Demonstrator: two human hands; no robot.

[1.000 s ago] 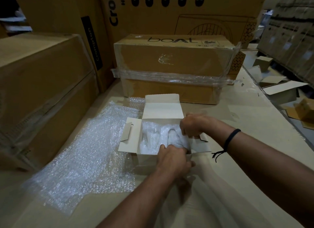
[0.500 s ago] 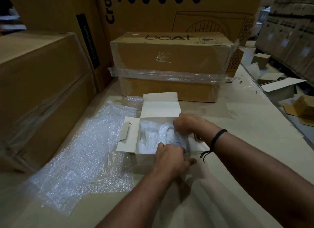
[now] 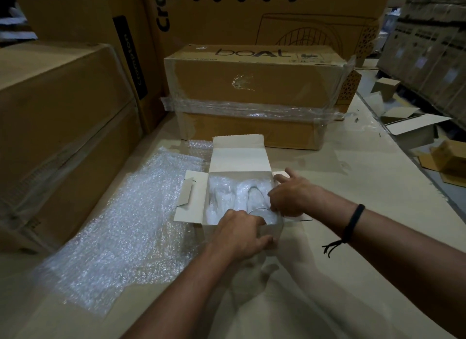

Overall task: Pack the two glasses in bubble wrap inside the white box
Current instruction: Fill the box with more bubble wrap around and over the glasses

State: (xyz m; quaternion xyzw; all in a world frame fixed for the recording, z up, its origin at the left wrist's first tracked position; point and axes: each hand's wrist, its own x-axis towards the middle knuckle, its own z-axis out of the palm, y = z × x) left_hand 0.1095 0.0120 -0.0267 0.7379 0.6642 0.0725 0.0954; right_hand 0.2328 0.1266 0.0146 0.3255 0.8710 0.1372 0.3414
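The white box (image 3: 238, 159) stands open on the table, its lid flap up at the back. Bubble wrap (image 3: 222, 196) lines the inside and bundles something on the left. A clear glass (image 3: 263, 212) shows in the right half, only its rim plain. My left hand (image 3: 239, 231) grips the box's near wall, thumb inside next to the glass rim. At the box's right edge my right hand (image 3: 290, 196) reaches in, fingers curled down onto the glass. A second glass cannot be made out.
A loose bubble wrap sheet (image 3: 121, 222) lies left of the box. A taped "boAt" carton (image 3: 252, 94) stands right behind it, with big cartons (image 3: 55, 126) at the left. Small open boxes (image 3: 413, 126) lie off the table's right edge.
My right hand has shifted slightly right and lower, into the box's right side. My left hand stays at the near wall.
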